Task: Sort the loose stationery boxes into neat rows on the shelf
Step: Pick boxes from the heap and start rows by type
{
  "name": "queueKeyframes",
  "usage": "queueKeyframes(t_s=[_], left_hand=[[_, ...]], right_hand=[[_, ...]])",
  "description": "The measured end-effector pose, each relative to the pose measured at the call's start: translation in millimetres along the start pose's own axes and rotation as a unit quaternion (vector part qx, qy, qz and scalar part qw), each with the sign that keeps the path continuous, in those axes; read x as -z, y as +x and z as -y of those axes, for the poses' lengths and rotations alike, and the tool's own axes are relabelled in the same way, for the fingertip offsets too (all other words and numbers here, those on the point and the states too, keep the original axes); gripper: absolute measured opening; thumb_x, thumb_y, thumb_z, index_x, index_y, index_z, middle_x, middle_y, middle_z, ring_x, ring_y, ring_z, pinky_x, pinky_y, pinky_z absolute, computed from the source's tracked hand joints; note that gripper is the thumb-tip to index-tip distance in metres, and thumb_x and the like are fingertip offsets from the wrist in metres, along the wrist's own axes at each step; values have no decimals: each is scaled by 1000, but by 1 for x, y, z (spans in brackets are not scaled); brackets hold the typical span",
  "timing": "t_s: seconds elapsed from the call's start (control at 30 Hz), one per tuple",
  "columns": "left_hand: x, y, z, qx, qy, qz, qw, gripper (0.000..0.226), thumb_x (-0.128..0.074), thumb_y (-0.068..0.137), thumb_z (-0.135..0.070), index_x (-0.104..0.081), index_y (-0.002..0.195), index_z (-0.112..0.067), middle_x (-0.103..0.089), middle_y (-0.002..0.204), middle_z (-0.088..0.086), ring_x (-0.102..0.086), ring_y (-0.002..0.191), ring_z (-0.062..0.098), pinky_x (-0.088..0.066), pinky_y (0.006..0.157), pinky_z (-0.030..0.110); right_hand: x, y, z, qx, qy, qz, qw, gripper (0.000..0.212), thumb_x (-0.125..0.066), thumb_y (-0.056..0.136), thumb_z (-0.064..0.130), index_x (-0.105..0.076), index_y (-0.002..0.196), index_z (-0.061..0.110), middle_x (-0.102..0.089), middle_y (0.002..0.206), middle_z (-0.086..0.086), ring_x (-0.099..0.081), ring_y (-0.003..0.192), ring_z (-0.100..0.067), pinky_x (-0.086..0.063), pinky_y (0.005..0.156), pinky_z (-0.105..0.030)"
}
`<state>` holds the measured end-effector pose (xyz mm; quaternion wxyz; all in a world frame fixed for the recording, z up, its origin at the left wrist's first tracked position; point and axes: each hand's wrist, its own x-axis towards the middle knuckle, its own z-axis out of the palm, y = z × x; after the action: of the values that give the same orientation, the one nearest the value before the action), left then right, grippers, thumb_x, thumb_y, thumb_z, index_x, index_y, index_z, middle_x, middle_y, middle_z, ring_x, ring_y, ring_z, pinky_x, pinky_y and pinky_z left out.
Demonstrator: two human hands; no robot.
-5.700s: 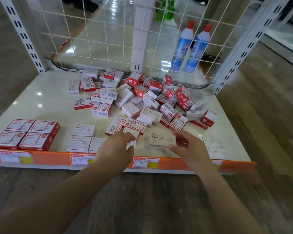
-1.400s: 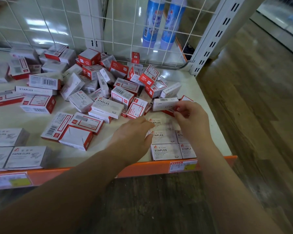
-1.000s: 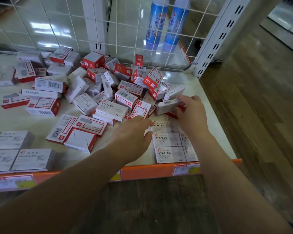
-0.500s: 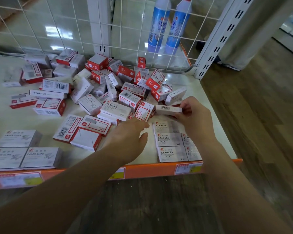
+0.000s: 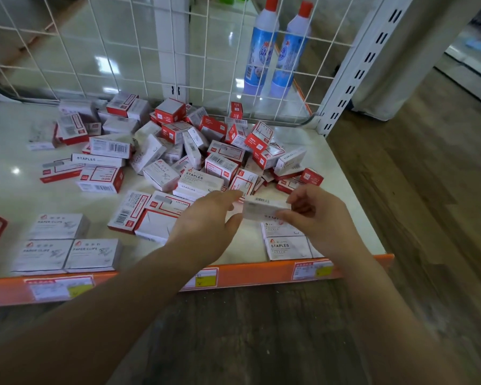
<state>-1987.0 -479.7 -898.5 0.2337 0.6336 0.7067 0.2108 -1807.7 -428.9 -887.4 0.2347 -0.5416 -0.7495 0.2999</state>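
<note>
Behind, loose boxes [image 5: 195, 151] crowd the shelf [image 5: 9, 190], bottles [image 5: 275, 45] beyond.

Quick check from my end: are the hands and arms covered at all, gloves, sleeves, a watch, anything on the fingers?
Nothing worn that the head view shows. The left hand and right hand are bare, with no gloves, rings or tape visible. Both forearms are bare right down to the bottom edge of the frame, with no sleeve cuff, watch or wristband in sight. Anything above that is out of view.

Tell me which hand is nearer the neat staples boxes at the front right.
Right. The right hand hovers directly above the staples boxes, gripping a white box; the left hand is off to their left.
</note>
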Motion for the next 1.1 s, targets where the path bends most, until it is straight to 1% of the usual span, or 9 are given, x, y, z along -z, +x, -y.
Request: queueKeyframes(t_s=[0.2, 0.37, 0.47, 0.57, 0.67, 0.77, 0.87, 0.93, 1.1], left_hand=[[7, -5, 2, -7, -11, 1, 1000, 31, -49, 94, -29, -52, 126, -29, -58, 116, -8, -50, 105, 9, -39, 82, 21], [10, -7, 6, 18, -48, -6, 999, 22, -53, 93, -24, -60, 114, -22, -63, 107, -5, -53, 92, 8, -41, 79, 20], [12, -7, 9, 38, -84, -27, 995, 23, -54, 92, -24, -62, 113, -20, -65, 102, -4, -54, 90, 8, -44, 81, 22], [11, -5, 12, 61, -133, -50, 988, 19, -56, 91, -21, -65, 107, -16, -67, 99, -1, -59, 90, 11, -46, 77, 19], [8, -5, 15, 75, -163, -58, 982, 12, -57, 91, -20, -65, 100, -17, -67, 96, -1, -59, 87, 11, -43, 68, 12], [6, -6, 17, 87, -182, -50, 978, 11, -56, 92, -21, -63, 100, -20, -65, 95, -4, -56, 84, 7, -42, 66, 10], [7, -7, 16, 80, -160, -30, 983, 27, -56, 91, -26, -61, 117, -20, -62, 108, -5, -51, 91, 6, -42, 74, 15], [8, -9, 14, 69, -137, -39, 987, 34, -56, 91, -28, -56, 125, -24, -58, 110, -7, -45, 94, 4, -37, 82, 19], [10, -10, 7, 21, -117, -75, 990, 31, -54, 92, -26, -59, 123, -25, -61, 117, -5, -45, 96, 2, -37, 82, 16]], right_hand=[[-8, -5, 7, 4, 24, 37, 999, 25, -74, 77, 20, -52, 77, 31, -61, 82, 7, -59, 78, -9, -48, 62, -12], [-16, -7, 9, 4, 76, 31, 997, 24, -73, 78, 16, -53, 81, 30, -62, 83, 4, -59, 77, -11, -50, 65, -13], [-22, -9, 5, -34, 54, 46, 997, 20, -66, 85, 22, -55, 100, 28, -61, 89, 10, -57, 80, -7, -46, 63, -6], [-32, -11, 1, -59, 49, 64, 995, 28, -57, 91, 29, -53, 119, 26, -59, 98, 16, -54, 85, 0, -40, 63, -4], [-38, -13, 1, -47, 109, 38, 992, 17, -54, 93, 28, -57, 109, 30, -61, 100, 19, -58, 86, 1, -46, 72, -6], [-37, -11, 5, -46, 167, 23, 985, 12, -58, 91, 21, -62, 100, 25, -67, 98, 14, -63, 87, -6, -53, 81, -18], [-33, -11, 10, -36, 189, 20, 981, 10, -59, 88, 17, -62, 96, 24, -67, 93, 11, -64, 84, -5, -52, 75, -12], [-32, -10, 11, -21, 179, 18, 983, 11, -60, 88, 15, -61, 94, 24, -66, 91, 12, -63, 83, -4, -50, 73, -10], [-37, -8, 15, 22, 101, 20, 994, 12, -60, 88, 15, -61, 96, 25, -59, 83, 23, -57, 77, 14, -43, 69, -1]])
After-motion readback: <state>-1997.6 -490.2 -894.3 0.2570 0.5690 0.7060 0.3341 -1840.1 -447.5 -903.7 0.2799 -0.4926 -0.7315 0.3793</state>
